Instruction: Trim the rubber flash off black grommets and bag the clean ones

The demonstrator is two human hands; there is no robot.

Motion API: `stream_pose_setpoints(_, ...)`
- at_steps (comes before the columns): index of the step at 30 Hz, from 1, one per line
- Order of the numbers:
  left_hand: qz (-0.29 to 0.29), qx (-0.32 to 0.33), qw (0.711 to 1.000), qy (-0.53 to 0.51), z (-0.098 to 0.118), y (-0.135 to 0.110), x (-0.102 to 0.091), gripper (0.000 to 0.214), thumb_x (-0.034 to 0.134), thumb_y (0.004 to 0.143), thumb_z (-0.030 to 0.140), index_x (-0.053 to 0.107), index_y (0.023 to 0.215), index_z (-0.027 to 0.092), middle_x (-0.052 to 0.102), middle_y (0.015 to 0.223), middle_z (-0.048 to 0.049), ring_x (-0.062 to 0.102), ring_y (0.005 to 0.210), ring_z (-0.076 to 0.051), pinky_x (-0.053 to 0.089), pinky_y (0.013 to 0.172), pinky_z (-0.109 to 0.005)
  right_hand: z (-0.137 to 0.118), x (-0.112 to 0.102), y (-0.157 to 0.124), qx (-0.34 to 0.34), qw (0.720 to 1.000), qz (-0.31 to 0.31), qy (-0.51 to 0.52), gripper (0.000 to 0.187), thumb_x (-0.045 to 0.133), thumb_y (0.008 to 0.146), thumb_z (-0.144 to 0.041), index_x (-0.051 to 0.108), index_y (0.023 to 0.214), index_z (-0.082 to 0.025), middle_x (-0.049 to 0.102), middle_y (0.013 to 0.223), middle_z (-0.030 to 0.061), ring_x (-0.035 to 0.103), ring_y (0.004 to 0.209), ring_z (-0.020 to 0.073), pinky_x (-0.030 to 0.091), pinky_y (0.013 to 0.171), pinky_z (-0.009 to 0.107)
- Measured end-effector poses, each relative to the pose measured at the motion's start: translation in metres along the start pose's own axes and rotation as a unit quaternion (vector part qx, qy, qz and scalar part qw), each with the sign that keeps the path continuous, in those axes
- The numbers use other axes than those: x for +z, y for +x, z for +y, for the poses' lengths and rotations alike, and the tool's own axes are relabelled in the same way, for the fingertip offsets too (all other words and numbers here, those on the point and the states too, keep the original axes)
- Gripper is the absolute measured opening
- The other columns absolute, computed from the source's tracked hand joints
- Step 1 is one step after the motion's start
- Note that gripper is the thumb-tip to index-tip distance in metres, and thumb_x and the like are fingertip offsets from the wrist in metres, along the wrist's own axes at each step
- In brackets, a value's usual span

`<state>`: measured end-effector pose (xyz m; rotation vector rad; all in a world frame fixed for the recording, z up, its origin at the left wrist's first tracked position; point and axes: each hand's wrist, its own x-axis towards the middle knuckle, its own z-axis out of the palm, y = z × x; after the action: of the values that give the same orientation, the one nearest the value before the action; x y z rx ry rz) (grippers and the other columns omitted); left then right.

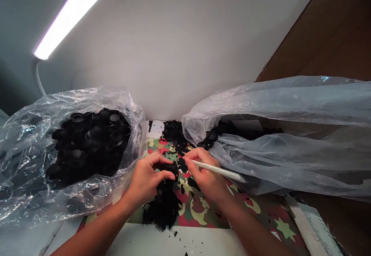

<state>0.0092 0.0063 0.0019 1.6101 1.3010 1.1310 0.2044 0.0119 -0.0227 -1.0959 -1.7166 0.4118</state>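
Between the thumb and fingers of my left hand (152,175) is a black ribbed rubber part (173,168), partly hidden by the fingers. My right hand (204,171) is closed around a slim whitish stick-like tool (220,170); its back end points to the lower right and its tip is too small to make out. The two hands are close together but apart. Below my left hand lies a heap of black rubber scraps (164,209). More black scraps (174,132) are piled beyond the hands on the patterned sheet (199,209).
On the left, a clear plastic bag (133,113) stands open, full of black ribbed parts (92,140). Another plastic bag (290,97) lies open on the right with black parts (213,135) at its mouth. Cardboard (324,36) rises behind it. A lamp (74,14) shines overhead.
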Motion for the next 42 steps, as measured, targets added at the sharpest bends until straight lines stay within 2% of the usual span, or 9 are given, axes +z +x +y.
stream_pose_setpoints(7,0.000,-0.026,0.995,-0.093,0.003,0.001,0.000,0.025,0.090,0.055,0.023,0.077,0.076,0.019,0.071,0.073,-0.0008,0.063,0.071,-0.018,0.047,0.064,-0.026,-0.006,0.010,-0.001,0.222,0.924,-0.147,0.276,0.029,0.051,0.089,-0.047,0.057,0.078,-0.021,0.039,0.058,-0.0063,0.038,0.055,0.0126,0.034,0.056,0.026)
stream_pose_setpoints(12,-0.012,-0.027,0.991,-0.127,0.001,0.002,0.002,0.027,0.092,0.053,0.018,0.077,0.075,0.018,0.072,0.074,-0.0013,0.063,0.072,-0.018,0.049,0.068,-0.026,-0.022,0.012,-0.002,0.248,0.905,-0.169,0.301,0.042,0.063,0.081,-0.060,0.053,0.070,-0.021,0.035,0.058,-0.0070,0.029,0.055,0.0110,0.023,0.052,0.026)
stream_pose_setpoints(20,-0.048,-0.095,0.955,-0.278,-0.009,0.005,0.003,0.038,0.094,0.053,0.029,0.077,0.084,0.017,0.073,0.082,-0.0043,0.065,0.078,-0.020,0.051,0.069,-0.028,-0.027,0.010,-0.001,0.258,0.896,-0.129,0.339,0.044,0.069,0.078,-0.061,0.061,0.070,-0.018,0.041,0.060,-0.0056,0.032,0.057,0.0102,0.026,0.055,0.026)
stream_pose_setpoints(25,0.027,0.028,0.997,-0.073,-0.002,0.003,-0.001,0.036,0.088,0.063,0.027,0.076,0.096,0.024,0.071,0.105,-0.0049,0.062,0.101,-0.024,0.048,0.084,-0.033,-0.025,0.014,-0.004,0.246,0.939,-0.066,0.232,0.042,0.066,0.080,-0.059,0.059,0.068,-0.019,0.029,0.051,-0.0090,0.025,0.049,0.0092,0.022,0.047,0.025)
stream_pose_setpoints(27,0.063,0.057,0.996,-0.001,-0.001,0.001,-0.001,0.023,0.085,0.068,0.030,0.073,0.086,0.023,0.069,0.094,-0.0032,0.061,0.090,-0.022,0.047,0.079,-0.032,-0.023,0.016,-0.005,0.229,0.954,-0.032,0.192,0.040,0.063,0.082,-0.056,0.059,0.068,-0.019,0.030,0.050,-0.0092,0.025,0.047,0.0088,0.022,0.045,0.025)
stream_pose_setpoints(30,0.011,0.000,0.999,-0.047,-0.002,0.000,0.001,0.024,0.077,0.076,0.041,0.065,0.080,0.020,0.062,0.075,0.0002,0.058,0.068,-0.017,0.047,0.065,-0.029,-0.021,0.020,-0.010,0.175,0.976,-0.013,0.132,0.034,0.060,0.089,-0.048,0.064,0.071,-0.019,0.047,0.051,-0.0058,0.036,0.047,0.0101,0.027,0.046,0.025)
stream_pose_setpoints(34,-0.022,-0.061,0.984,-0.167,-0.006,0.002,0.004,0.031,0.079,0.072,0.039,0.061,0.088,0.019,0.064,0.081,0.0003,0.061,0.071,-0.016,0.050,0.067,-0.029,-0.015,0.025,-0.017,0.013,0.999,-0.038,0.020,0.025,0.057,0.097,-0.033,0.071,0.079,-0.021,0.071,0.066,-0.0006,0.056,0.057,0.0138,0.038,0.061,0.028)
stream_pose_setpoints(38,-0.007,-0.058,0.986,-0.158,-0.006,0.006,0.000,0.030,0.083,0.065,0.029,0.062,0.085,0.019,0.066,0.086,-0.0006,0.064,0.083,-0.018,0.052,0.075,-0.029,-0.007,0.023,-0.018,-0.088,0.995,-0.053,-0.015,0.032,0.052,0.101,-0.033,0.069,0.077,-0.020,0.070,0.063,-0.0011,0.057,0.055,0.0131,0.037,0.064,0.031)
stream_pose_setpoints(42,-0.025,-0.044,0.993,-0.111,-0.006,0.006,-0.003,0.029,0.078,0.069,0.026,0.066,0.094,0.020,0.070,0.095,-0.0040,0.067,0.093,-0.022,0.054,0.080,-0.033,-0.004,0.012,-0.011,-0.075,0.997,0.003,0.007,0.038,0.038,0.104,-0.026,0.066,0.079,-0.021,0.063,0.067,0.0003,0.058,0.062,0.0155,0.043,0.065,0.031)
